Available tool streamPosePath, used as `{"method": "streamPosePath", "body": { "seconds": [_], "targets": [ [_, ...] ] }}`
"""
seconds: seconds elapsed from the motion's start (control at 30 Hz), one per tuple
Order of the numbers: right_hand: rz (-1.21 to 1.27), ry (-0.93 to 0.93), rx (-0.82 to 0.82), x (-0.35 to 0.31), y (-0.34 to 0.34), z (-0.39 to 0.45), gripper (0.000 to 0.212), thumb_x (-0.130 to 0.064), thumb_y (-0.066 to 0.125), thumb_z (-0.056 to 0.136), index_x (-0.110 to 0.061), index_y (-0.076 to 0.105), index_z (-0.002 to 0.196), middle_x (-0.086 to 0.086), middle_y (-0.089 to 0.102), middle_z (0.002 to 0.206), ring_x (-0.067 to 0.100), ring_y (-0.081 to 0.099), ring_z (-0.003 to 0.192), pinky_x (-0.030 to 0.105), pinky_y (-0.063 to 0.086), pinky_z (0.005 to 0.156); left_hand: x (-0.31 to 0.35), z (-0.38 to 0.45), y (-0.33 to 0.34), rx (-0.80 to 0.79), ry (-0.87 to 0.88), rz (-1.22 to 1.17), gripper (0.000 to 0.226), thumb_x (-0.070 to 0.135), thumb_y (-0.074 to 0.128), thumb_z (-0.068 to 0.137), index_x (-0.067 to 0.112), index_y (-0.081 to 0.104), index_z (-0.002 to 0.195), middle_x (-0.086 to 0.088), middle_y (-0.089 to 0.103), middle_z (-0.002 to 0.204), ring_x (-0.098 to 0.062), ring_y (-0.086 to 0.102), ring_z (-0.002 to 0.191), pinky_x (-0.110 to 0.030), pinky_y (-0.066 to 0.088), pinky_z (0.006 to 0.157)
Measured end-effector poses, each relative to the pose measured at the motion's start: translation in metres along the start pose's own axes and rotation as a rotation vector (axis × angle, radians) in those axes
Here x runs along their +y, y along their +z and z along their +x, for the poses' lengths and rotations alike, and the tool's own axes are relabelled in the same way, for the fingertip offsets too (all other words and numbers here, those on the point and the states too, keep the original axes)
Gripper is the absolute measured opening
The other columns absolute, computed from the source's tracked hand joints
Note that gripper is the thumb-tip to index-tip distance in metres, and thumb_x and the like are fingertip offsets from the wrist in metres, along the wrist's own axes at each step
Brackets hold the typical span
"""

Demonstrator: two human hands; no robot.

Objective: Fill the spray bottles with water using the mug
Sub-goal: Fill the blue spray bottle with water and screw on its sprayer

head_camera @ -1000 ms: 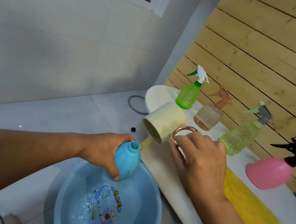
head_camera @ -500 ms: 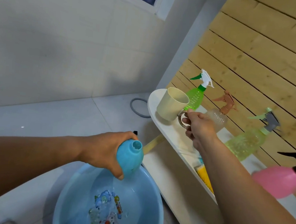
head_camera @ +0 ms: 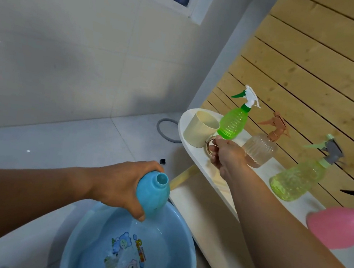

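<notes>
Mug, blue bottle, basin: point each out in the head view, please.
mug [head_camera: 196, 130], head view, on its cream outer wall.
blue bottle [head_camera: 154, 195], head view, on its rounded body below the open neck.
basin [head_camera: 183, 231], head view, on its right inner wall.

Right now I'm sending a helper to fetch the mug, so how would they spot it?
Find the white shelf along the wooden slat wall. At its rounded far end stands the cream mug, upright, beside the bright green spray bottle. Unlike the bottles, it is open-topped with no trigger, and the right hand holds its ring handle.
</notes>
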State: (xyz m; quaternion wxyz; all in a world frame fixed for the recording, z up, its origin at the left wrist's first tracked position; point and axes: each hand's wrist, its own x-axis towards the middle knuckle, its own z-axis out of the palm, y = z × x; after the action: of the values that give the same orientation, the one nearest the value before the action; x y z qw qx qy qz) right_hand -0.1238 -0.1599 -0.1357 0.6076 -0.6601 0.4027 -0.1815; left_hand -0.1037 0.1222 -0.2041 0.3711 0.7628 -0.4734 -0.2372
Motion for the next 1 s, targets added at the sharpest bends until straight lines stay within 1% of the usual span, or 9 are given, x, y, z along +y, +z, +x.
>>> {"method": "streamPosePath", "body": {
  "seconds": [0.23, 0.53, 0.67, 0.77, 0.83, 0.93, 1.0],
  "targets": [
    [-0.014, 0.012, -0.033, -0.002, -0.003, 0.000, 0.017, -0.026, 0.060, 0.102, -0.014, 0.061, 0.089, 0.006, 0.059, 0.069, 0.013, 0.041, 0.053, 0.022, 0.038, 0.046, 0.000, 0.001, 0.002, -0.018, 0.012, 0.002, 0.081, 0.041, 0.097, 0.062, 0.051, 0.046, 0.124, 0.023, 0.058, 0.120, -0.003, 0.061, 0.112, -0.033, 0.061, 0.090],
    [-0.083, 0.031, -0.096, -0.003, -0.007, 0.006, 0.018, -0.031, 0.060, 0.101, -0.015, 0.065, 0.098, 0.003, 0.061, 0.070, 0.011, 0.043, 0.053, 0.019, 0.037, 0.042, 0.002, 0.002, 0.003, -0.027, 0.021, 0.001, 0.080, 0.039, 0.097, 0.064, 0.052, 0.046, 0.123, 0.023, 0.058, 0.120, -0.003, 0.061, 0.112, -0.030, 0.060, 0.088],
    [-0.109, 0.002, -0.070, -0.004, -0.009, 0.004, 0.021, -0.033, 0.066, 0.098, -0.013, 0.066, 0.103, 0.004, 0.060, 0.072, 0.011, 0.048, 0.054, 0.019, 0.039, 0.041, 0.001, 0.003, 0.003, -0.028, 0.017, 0.003, 0.079, 0.039, 0.097, 0.064, 0.051, 0.046, 0.124, 0.023, 0.058, 0.120, -0.003, 0.061, 0.112, -0.030, 0.061, 0.088],
    [-0.131, -0.057, -0.039, -0.006, -0.013, 0.001, 0.027, -0.037, 0.074, 0.092, -0.014, 0.063, 0.102, 0.003, 0.060, 0.073, 0.011, 0.056, 0.055, 0.022, 0.044, 0.046, 0.001, 0.003, 0.002, -0.032, 0.021, 0.008, 0.080, 0.039, 0.097, 0.065, 0.050, 0.046, 0.125, 0.023, 0.057, 0.121, -0.002, 0.060, 0.113, -0.029, 0.061, 0.088],
    [-0.170, -0.130, -0.003, -0.009, -0.019, -0.002, 0.031, -0.041, 0.076, 0.089, -0.014, 0.063, 0.098, 0.003, 0.061, 0.073, 0.014, 0.058, 0.058, 0.026, 0.045, 0.050, 0.000, 0.003, 0.002, -0.035, 0.021, 0.005, 0.080, 0.040, 0.097, 0.065, 0.050, 0.046, 0.125, 0.023, 0.057, 0.121, -0.002, 0.060, 0.114, -0.030, 0.061, 0.089],
    [-0.372, -0.295, 0.087, -0.014, -0.039, -0.003, 0.034, -0.045, 0.074, 0.087, -0.014, 0.067, 0.099, 0.002, 0.063, 0.074, 0.019, 0.059, 0.065, 0.033, 0.045, 0.058, 0.001, 0.004, 0.001, -0.029, 0.018, -0.007, 0.082, 0.040, 0.098, 0.064, 0.049, 0.046, 0.126, 0.022, 0.057, 0.122, -0.004, 0.060, 0.115, -0.030, 0.061, 0.089],
    [-0.563, -0.368, 0.136, -0.013, -0.061, -0.005, 0.032, -0.043, 0.073, 0.087, -0.014, 0.070, 0.098, 0.000, 0.064, 0.076, 0.023, 0.061, 0.074, 0.036, 0.049, 0.068, 0.003, 0.005, 0.002, -0.022, 0.014, -0.013, 0.081, 0.037, 0.098, 0.064, 0.048, 0.047, 0.126, 0.022, 0.057, 0.121, -0.003, 0.060, 0.113, -0.027, 0.060, 0.088]
  ]
}}
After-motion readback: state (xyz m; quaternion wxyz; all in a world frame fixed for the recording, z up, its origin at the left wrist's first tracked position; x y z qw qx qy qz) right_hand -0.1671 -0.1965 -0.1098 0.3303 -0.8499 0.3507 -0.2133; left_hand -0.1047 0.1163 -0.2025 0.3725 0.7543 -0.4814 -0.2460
